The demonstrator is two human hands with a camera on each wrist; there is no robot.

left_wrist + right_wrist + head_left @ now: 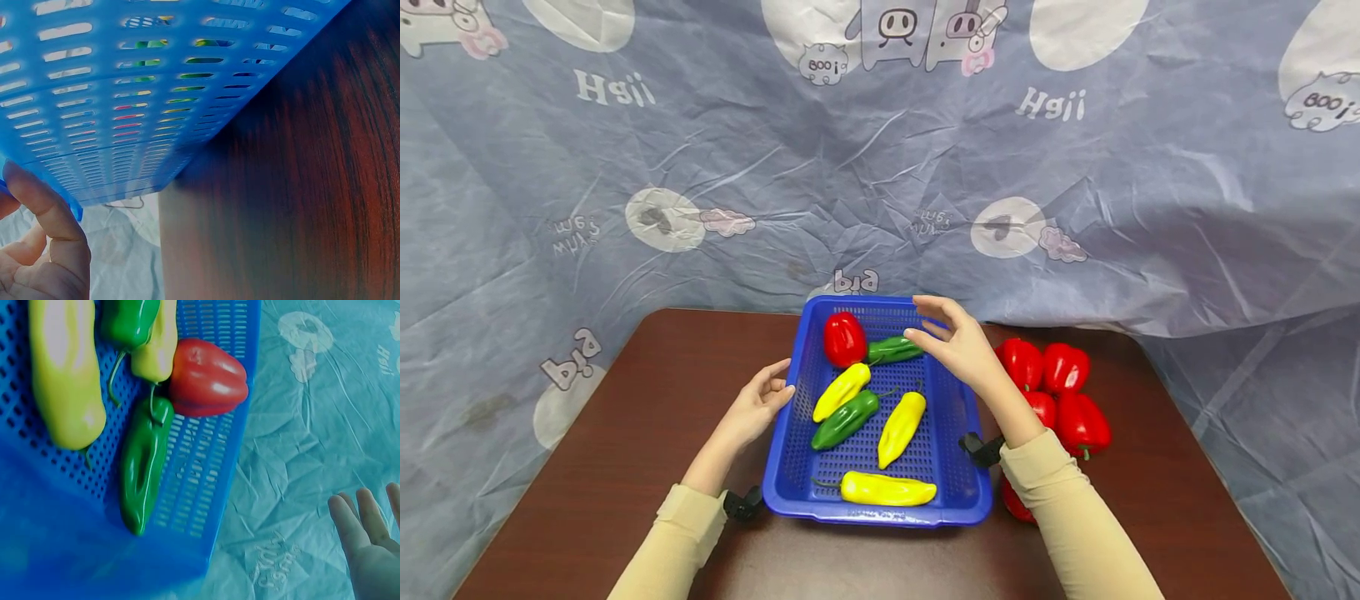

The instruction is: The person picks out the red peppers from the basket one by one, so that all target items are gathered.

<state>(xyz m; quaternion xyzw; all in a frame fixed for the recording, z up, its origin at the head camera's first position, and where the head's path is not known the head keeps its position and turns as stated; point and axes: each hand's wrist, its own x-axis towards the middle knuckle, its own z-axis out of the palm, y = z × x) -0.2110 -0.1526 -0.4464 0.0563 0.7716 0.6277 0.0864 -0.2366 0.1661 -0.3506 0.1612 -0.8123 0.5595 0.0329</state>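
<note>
A blue plastic basket [880,515] with slotted walls stands on the table. My left hand [756,408] holds its left rim, with thumb and fingers at the edge in the left wrist view too. Over the far right corner hovers my right hand [958,346], fingers spread and holding nothing. Inside lie a red bell pepper [845,340] at the far left, a long green pepper [895,349] beside it and another green pepper [846,421] near the middle. Three yellow peppers are there as well: one left [842,392], one centre-right [902,429], one along the near side [887,489].
Several red bell peppers [1066,368] are grouped on the table right of the basket, some partly hidden by my right forearm. The brown table [700,358] extends to both sides. A blue-grey printed cloth [850,167] hangs behind it.
</note>
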